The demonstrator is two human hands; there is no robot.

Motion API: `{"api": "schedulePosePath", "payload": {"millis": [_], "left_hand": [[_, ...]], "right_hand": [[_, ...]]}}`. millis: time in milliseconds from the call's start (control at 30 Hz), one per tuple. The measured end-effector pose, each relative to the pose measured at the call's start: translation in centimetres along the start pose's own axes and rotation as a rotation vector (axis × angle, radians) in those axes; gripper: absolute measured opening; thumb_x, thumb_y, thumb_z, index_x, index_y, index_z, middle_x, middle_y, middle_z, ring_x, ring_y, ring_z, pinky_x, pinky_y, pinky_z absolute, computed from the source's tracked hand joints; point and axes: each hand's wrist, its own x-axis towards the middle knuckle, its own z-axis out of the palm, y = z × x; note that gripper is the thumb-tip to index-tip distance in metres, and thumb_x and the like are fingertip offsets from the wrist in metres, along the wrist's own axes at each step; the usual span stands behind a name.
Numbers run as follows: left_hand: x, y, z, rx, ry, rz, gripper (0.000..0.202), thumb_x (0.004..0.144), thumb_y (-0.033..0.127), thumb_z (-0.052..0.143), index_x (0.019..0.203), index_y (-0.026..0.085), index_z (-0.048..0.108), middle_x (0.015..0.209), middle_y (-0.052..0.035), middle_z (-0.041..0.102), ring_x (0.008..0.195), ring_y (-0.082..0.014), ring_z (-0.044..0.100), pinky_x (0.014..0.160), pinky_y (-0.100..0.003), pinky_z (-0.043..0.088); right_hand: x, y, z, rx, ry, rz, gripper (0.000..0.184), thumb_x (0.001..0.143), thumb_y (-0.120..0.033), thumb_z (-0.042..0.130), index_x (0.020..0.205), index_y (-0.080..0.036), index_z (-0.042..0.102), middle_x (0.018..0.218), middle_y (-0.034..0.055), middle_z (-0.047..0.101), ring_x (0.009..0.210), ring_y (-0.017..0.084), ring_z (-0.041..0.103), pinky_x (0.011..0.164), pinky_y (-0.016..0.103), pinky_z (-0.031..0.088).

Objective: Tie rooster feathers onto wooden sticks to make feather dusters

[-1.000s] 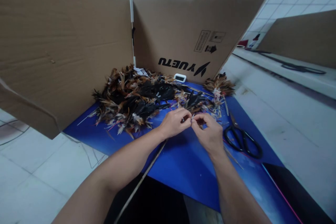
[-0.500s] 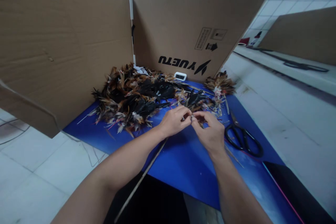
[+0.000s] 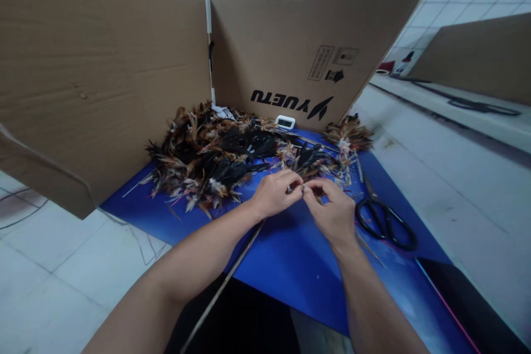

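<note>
My left hand (image 3: 277,193) and my right hand (image 3: 331,208) meet fingertip to fingertip above the blue tabletop (image 3: 286,265). Both are closed in a pinch on something tiny and pale between them, too small to name. A thin stick (image 3: 224,282) slants from beneath my left wrist down past the table's front edge. Its upper end is hidden, so I cannot tell whether my left hand grips it. Just beyond my fingers lies a small bunch of dark feathers (image 3: 307,159). Black-handled scissors (image 3: 385,224) rest to the right of my right hand.
A large heap of brown and black feathers (image 3: 207,160) covers the back left. Another feather bundle (image 3: 348,134) sits at the back right, near a small white digital display (image 3: 285,122). Cardboard panels (image 3: 265,38) wall the back and left. A dark flat object (image 3: 464,298) lies at front right.
Both hands keep nearly the same place and pinch. The whole view has shifted very slightly; nothing else has visibly moved.
</note>
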Motion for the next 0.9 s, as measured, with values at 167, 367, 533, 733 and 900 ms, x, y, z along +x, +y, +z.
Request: {"api": "schedulePosePath", "payload": {"millis": [167,367,533,733,900], "left_hand": [[0.06,-0.10,0.03,0.001,0.025,0.026,0.012,0.081,0.022,0.047,0.080,0.017,0.058,0.077,-0.0013,0.060,0.068,-0.0100,0.052,0.065,-0.021,0.040],[0.03,-0.06,0.01,0.000,0.022,0.029,0.011,0.082,0.023,0.048,0.080,0.017,0.057,0.077,-0.0014,0.059,0.068,-0.0098,0.053,0.064,-0.020,0.040],[-0.07,-0.08,0.05,-0.005,0.022,0.042,0.011,0.082,0.022,0.048,0.081,0.017,0.058,0.077,-0.0014,0.060,0.067,-0.0097,0.053,0.063,-0.021,0.040],[-0.07,-0.30,0.21,0.018,0.030,0.072,0.011,0.081,0.021,0.048,0.082,0.017,0.058,0.078,-0.0012,0.061,0.068,-0.0094,0.053,0.063,-0.020,0.040],[-0.14,-0.32,0.29,0.039,0.020,0.090,0.011,0.081,0.021,0.048,0.083,0.017,0.059,0.080,-0.0015,0.062,0.071,-0.0097,0.055,0.065,-0.020,0.041]], "right_hand": [[-0.02,0.07,0.01,-0.004,0.051,0.038,0.004,0.077,-0.021,0.055,0.079,-0.020,0.058,0.073,0.0005,0.061,0.064,0.014,0.055,0.063,0.028,0.046],[0.06,-0.33,-0.28,-0.032,0.072,-0.043,0.002,0.077,-0.020,0.056,0.077,-0.021,0.057,0.072,0.0005,0.059,0.065,0.015,0.055,0.064,0.029,0.046],[0.04,-0.30,-0.27,-0.054,0.041,-0.071,0.003,0.078,-0.019,0.055,0.077,-0.021,0.058,0.073,0.0009,0.060,0.066,0.015,0.056,0.065,0.028,0.046],[-0.04,0.07,-0.16,-0.054,0.020,-0.063,0.003,0.077,-0.019,0.056,0.076,-0.020,0.059,0.073,0.0007,0.060,0.065,0.014,0.056,0.065,0.028,0.046],[-0.06,0.23,-0.08,-0.058,0.017,-0.059,0.002,0.075,-0.018,0.056,0.075,-0.020,0.058,0.071,0.0000,0.059,0.064,0.014,0.055,0.064,0.027,0.045]]}}
